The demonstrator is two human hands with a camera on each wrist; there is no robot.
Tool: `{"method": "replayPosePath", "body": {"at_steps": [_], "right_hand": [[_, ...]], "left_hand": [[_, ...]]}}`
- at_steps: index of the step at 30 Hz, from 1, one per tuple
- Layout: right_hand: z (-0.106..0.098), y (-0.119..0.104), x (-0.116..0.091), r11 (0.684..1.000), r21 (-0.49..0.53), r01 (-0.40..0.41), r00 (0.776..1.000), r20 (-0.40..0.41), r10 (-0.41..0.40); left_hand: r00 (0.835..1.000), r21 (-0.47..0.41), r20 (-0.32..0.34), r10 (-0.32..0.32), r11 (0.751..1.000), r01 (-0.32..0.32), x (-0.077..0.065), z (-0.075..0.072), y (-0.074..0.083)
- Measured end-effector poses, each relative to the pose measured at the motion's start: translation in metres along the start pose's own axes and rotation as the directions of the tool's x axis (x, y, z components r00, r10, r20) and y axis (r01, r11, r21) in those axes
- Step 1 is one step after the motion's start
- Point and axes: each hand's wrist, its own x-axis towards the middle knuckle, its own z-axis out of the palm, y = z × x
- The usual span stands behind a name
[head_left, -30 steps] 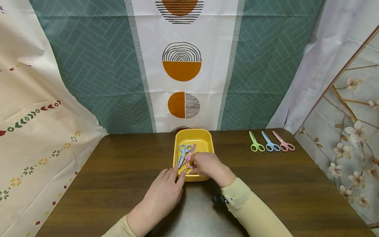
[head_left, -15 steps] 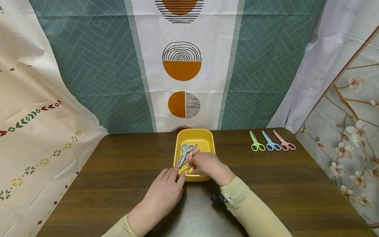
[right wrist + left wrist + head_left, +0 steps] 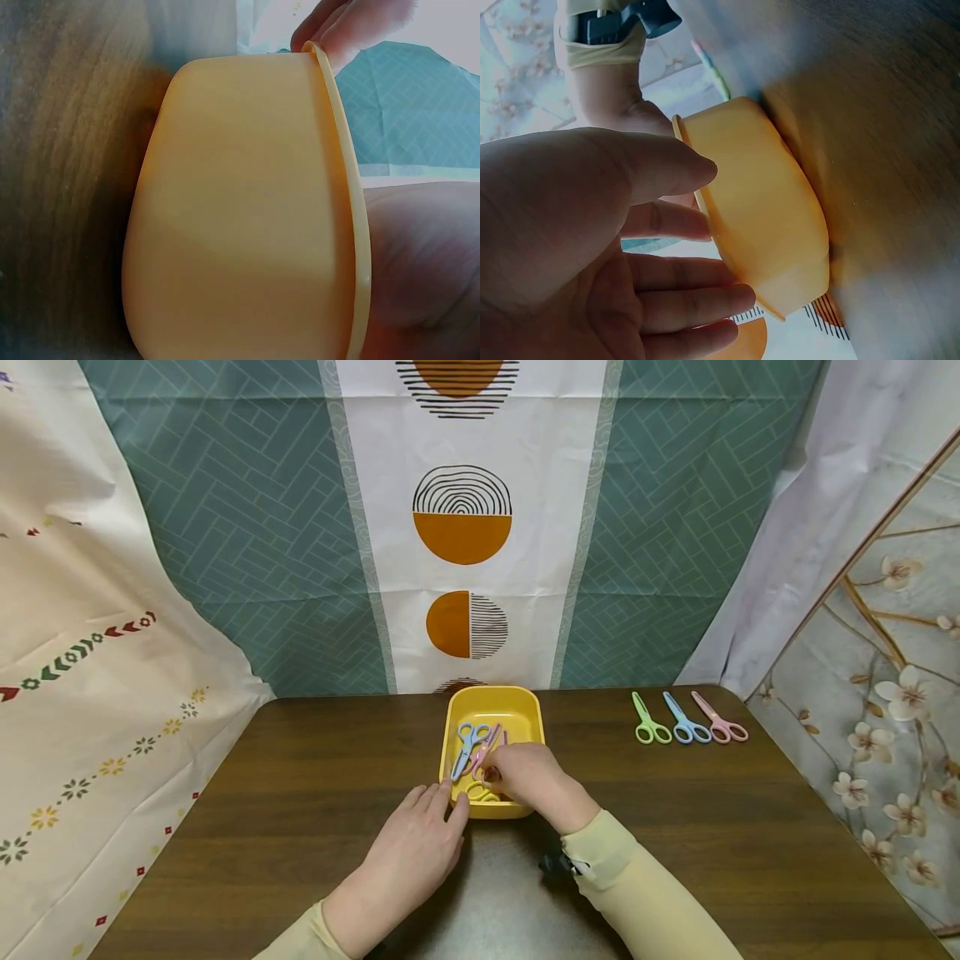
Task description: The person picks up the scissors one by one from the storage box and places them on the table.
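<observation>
So the left grip [image 3: 416, 835] is resting relaxed at the near-left corner of a yellow bin [image 3: 501, 812], fingers pretty straight and touching the rim, while the right grip [image 3: 528, 777] is reaching inside with bent fingers, and honestly I can't tell if it's pinching anything. A light-blue pair [image 3: 463, 755] of scissors and a pink pair [image 3: 489, 745] are lying close together in the bin just left of those fingers, with yellow handles [image 3: 486, 795] showing toward the near wall. Over on the counter's [image 3: 337, 777] right, green scissors [image 3: 643, 714], blue scissors [image 3: 677, 713] and pink scissors [image 3: 708, 710] are sitting in a row.
</observation>
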Motion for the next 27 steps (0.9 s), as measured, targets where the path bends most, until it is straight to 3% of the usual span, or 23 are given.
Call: {"method": "replayPosePath", "body": {"at_steps": [12, 19, 27], "right_hand": [[0.0043, 0.0056, 0.0022, 1.0, 0.002, 0.024, 0.998, -0.063, -0.024], [0.0051, 0.0071, 0.0012, 0.999, 0.017, 0.049, 0.989, -0.143, -0.046], [0.0034, 0.0086, -0.0019, 0.998, 0.048, 0.027, 0.98, -0.199, -0.017]], "left_hand": [[1.0, 0.002, 0.018, 0.001, 1.0, -0.001, 0.0006, 0.0008, 0.0007], [1.0, 0.005, 0.013, 0.004, 1.0, -0.004, 0.001, 0.0009, 0.0003], [1.0, 0.0, 0.018, 0.002, 1.0, -0.002, -0.0002, 0.0008, -0.0004]]}}
